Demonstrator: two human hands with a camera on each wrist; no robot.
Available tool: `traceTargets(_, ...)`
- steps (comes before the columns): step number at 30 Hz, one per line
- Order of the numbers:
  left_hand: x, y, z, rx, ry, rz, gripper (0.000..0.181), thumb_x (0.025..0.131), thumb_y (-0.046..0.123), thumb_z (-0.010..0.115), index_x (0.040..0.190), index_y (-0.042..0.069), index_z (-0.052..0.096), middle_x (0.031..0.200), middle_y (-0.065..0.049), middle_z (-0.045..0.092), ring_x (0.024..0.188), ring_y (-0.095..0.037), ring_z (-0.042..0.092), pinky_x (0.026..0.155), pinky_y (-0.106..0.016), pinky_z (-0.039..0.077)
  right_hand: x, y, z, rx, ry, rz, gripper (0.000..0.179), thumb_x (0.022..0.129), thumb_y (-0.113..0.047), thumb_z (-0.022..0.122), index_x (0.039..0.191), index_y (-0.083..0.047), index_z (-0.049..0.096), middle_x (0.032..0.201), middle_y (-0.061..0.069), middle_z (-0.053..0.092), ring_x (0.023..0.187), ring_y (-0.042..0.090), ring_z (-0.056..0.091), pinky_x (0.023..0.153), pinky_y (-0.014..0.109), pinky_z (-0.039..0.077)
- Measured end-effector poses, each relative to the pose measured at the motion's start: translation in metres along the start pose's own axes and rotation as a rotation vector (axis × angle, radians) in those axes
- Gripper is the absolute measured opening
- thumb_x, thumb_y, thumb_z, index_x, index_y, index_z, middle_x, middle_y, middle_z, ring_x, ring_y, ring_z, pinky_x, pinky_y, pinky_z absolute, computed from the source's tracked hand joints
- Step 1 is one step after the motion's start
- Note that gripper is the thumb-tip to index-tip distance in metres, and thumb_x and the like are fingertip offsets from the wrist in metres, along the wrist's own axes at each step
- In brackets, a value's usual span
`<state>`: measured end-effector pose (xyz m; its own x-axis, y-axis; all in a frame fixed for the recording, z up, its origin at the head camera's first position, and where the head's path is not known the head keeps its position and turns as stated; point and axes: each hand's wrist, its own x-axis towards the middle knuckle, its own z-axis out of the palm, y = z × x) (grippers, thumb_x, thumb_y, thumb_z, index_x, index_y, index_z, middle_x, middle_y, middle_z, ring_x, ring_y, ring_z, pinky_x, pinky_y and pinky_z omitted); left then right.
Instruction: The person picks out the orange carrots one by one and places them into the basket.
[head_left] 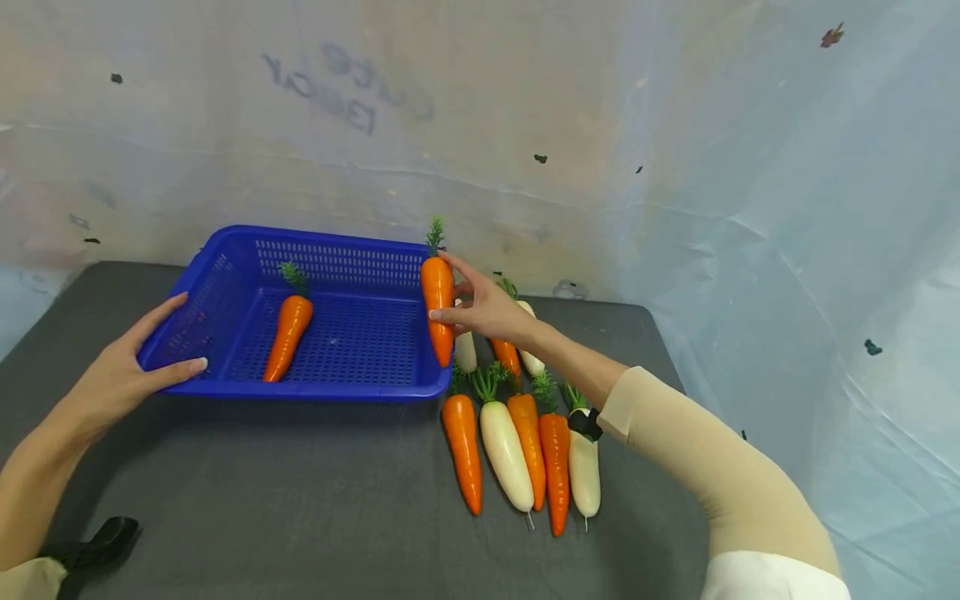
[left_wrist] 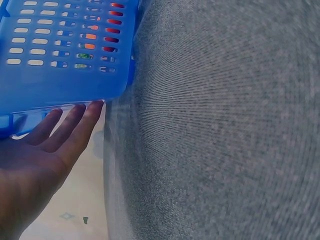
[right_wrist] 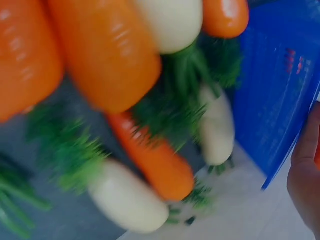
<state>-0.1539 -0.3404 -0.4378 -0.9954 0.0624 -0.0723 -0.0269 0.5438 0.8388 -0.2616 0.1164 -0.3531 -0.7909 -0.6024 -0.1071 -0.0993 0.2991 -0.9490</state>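
My right hand (head_left: 486, 310) pinches an orange carrot (head_left: 437, 292) with a green top, thumb and fingers on its right side. That carrot is over the right end of a blue plastic basket (head_left: 337, 389). On the basket's left end, my left hand (head_left: 120, 375) grips the rim, thumb over the front corner. From the left wrist view, the fingers (left_wrist: 85, 122) reach under the lip of the basket. Another carrot (head_left: 289, 333) lies inside, toward the left. In the right wrist view only part of the right hand (right_wrist: 305, 170) shows, beside the basket wall.
Right of the basket, carrots (head_left: 462, 450) and white radishes (head_left: 506, 454) lie on the dark grey table (head_left: 300, 500) in two rough rows. The back row, with an orange carrot (head_left: 507, 357), is partly hidden by the right arm. A pale plastic sheet (head_left: 525, 108) hangs behind the table.
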Motion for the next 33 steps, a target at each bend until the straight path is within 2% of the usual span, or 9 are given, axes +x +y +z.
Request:
traceTargets(5, 0.000, 0.000, 0.000, -0.011, -0.004, 0.004, 0.093, 0.097, 0.026, 0.066, 0.157, 0.044, -0.004, 0.158, -0.037, 0.003, 0.130, -0.069, 0.021, 0.100, -0.080, 0.017, 0.014, -0.007, 0.023, 0.010, -0.033, 0.030, 0.090, 0.092, -0.013, 0.072, 0.160, -0.032, 0.015, 0.120, 0.020, 0.060, 0.095, 0.030, 0.070, 0.079, 0.043, 0.060)
traceTargets(12, -0.001, 0.002, 0.000, -0.012, 0.001, -0.010, 0.094, 0.097, 0.026, 0.066, 0.157, 0.044, -0.004, 0.158, -0.037, 0.003, 0.130, -0.068, 0.021, 0.101, -0.080, 0.016, 0.027, -0.013, 0.051, -0.006, -0.074, 0.067, 0.092, 0.091, -0.014, 0.074, 0.160, -0.031, 0.016, 0.127, 0.020, 0.056, 0.098, 0.025, 0.069, 0.084, 0.052, 0.057)
traceTargets(18, -0.001, 0.002, 0.000, -0.012, 0.005, -0.005, 0.093, 0.097, 0.026, 0.065, 0.157, 0.044, -0.002, 0.159, -0.035, 0.001, 0.130, -0.068, 0.021, 0.100, -0.080, 0.016, 0.038, -0.018, 0.072, -0.001, -0.062, 0.064, 0.093, 0.089, -0.012, 0.075, 0.160, -0.027, 0.017, 0.120, 0.016, 0.061, 0.093, 0.021, 0.069, 0.082, 0.054, 0.057)
traceTargets(25, -0.001, 0.001, 0.000, -0.006, 0.005, -0.004, 0.093, 0.097, 0.026, 0.066, 0.157, 0.045, -0.003, 0.160, -0.033, 0.003, 0.133, -0.066, 0.020, 0.105, -0.076, 0.015, 0.051, -0.016, 0.091, 0.001, -0.059, 0.066, 0.093, 0.089, -0.013, 0.075, 0.160, -0.026, 0.017, 0.115, 0.013, 0.060, 0.086, 0.019, 0.070, 0.081, 0.051, 0.058)
traceTargets(27, -0.001, 0.001, 0.000, -0.004, 0.003, -0.004, 0.092, 0.097, 0.026, 0.065, 0.157, 0.045, -0.002, 0.160, -0.033, 0.003, 0.133, -0.065, 0.021, 0.108, -0.074, 0.015, 0.055, -0.014, 0.095, 0.016, -0.060, 0.061, 0.092, 0.090, -0.012, 0.075, 0.160, -0.024, 0.016, 0.116, 0.014, 0.059, 0.086, 0.019, 0.069, 0.081, 0.052, 0.058)
traceTargets(33, -0.001, -0.001, -0.002, -0.014, -0.008, 0.007, 0.091, 0.098, 0.027, 0.064, 0.156, 0.047, -0.002, 0.160, -0.034, 0.002, 0.132, -0.066, 0.020, 0.103, -0.078, 0.015, 0.070, -0.011, 0.110, 0.086, -0.041, 0.090, 0.092, 0.089, -0.010, 0.075, 0.160, -0.022, 0.017, 0.110, 0.014, 0.061, 0.084, 0.016, 0.067, 0.083, 0.054, 0.057)
